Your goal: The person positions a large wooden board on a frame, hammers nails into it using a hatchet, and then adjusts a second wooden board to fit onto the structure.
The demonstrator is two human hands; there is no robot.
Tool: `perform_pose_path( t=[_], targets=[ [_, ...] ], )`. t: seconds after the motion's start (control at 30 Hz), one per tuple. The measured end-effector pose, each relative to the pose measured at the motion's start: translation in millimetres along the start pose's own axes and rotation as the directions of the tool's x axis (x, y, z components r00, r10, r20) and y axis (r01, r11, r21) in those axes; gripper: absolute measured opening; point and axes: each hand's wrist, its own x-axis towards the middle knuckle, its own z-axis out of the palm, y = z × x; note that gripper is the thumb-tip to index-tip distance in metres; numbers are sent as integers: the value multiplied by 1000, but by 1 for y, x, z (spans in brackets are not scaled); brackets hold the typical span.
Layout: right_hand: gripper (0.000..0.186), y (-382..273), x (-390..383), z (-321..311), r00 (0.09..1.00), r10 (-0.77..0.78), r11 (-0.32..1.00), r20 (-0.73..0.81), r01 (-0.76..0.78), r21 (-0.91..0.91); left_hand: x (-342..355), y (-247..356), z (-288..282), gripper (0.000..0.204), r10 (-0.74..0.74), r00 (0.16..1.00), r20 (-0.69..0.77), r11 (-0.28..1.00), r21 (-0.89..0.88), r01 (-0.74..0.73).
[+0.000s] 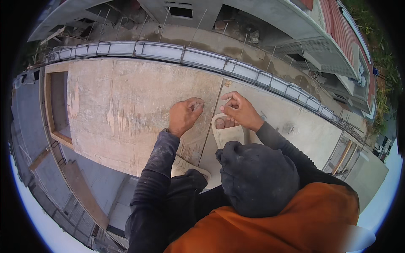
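My left hand (184, 114) is held over a worn plywood sheet (126, 105), its thumb and fingertips drawn together in a pinch. Whatever may be between those fingertips is too small to make out. Across the seam, my right hand (242, 110) hovers above a second, greyer board (276, 120), beside my sandal (228, 134). Its fingers are bent, with a gap between index finger and thumb, and I see nothing held there. The two hands face each other a short way apart, and neither visibly grips a board.
A long metal-barred frame with pale panels (168, 50) runs along the far edge of the boards. Beyond it, thin rods stand upright over a lower concrete level (202, 38). A wood-framed opening (59, 105) lies at the left. My other sandal (190, 166) rests near the seam.
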Motion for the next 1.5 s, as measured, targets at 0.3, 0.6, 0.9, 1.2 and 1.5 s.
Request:
perform_pose_path(
  t=[0.3, 0.6, 0.9, 1.2, 1.5],
  targets=[
    [48, 162, -153, -3, 799, 396, 852, -453, -504, -144, 66, -24, 76, 24, -66, 997, -40, 832, -554, 32],
    [57, 135, -156, 14, 725, 519, 694, -454, -667, -271, 86, -10, 95, 27, -26, 990, -141, 984, -181, 0],
    [63, 129, -157, 5, 717, 573, 670, -397, -689, -277, 82, -5, 90, 28, -61, 987, -151, 992, -117, 44],
    [69, 69, -141, -21, 929, 137, 954, -345, -217, -205, 80, -2, 90, 28, -6, 984, -177, 1000, -30, 0],
    [54, 18, -73, -13, 949, 68, 916, -309, -182, -357, 76, -1, 94, 28, 17, 978, -207, 1000, -18, -21]
  ],
)
